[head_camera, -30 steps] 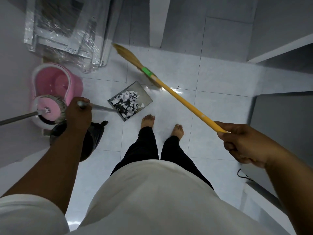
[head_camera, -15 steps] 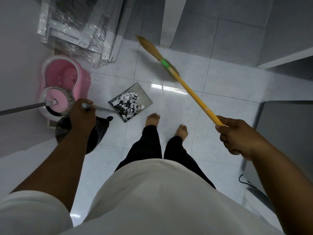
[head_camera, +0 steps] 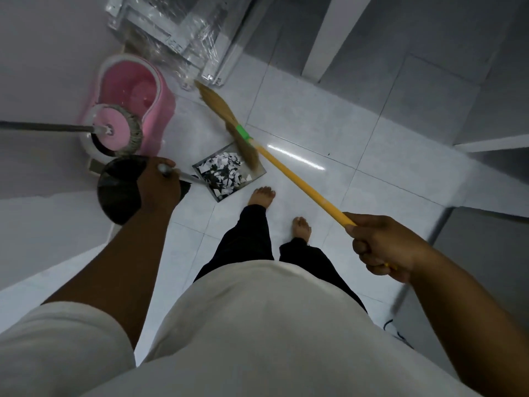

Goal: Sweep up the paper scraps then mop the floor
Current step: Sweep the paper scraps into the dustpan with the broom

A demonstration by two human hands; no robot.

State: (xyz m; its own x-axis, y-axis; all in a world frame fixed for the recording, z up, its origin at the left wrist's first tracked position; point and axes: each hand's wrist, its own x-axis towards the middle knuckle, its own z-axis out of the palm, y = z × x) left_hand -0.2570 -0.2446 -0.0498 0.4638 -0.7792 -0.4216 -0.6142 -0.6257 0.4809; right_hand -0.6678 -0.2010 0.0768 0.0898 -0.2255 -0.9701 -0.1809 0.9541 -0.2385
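Note:
My left hand (head_camera: 159,186) grips the metal handle of a grey dustpan (head_camera: 259,174) that lies flat on the white tiles just ahead of my left foot. Black-and-white paper scraps (head_camera: 224,174) fill the pan. My right hand (head_camera: 380,246) holds the yellow handle of a straw broom (head_camera: 297,183); its bristles (head_camera: 221,107) point up and left, and their lower edge overlaps the pan's far corner. A pink mop bucket (head_camera: 137,93) stands at the left wall with a round mop head (head_camera: 116,130) sitting in its wringer.
A black bin (head_camera: 120,190) stands under my left wrist beside the bucket. Plastic-wrapped white frames (head_camera: 183,32) lean in the far corner. The mop's grey pole (head_camera: 43,127) runs out to the left. A white post (head_camera: 326,38) and furniture edges stand at the right.
The broom head swung left and down, from beyond the dustpan to its far corner, close to the wrapped frames. The view shifted so the bucket and bin sit further right. The dustpan stayed flat.

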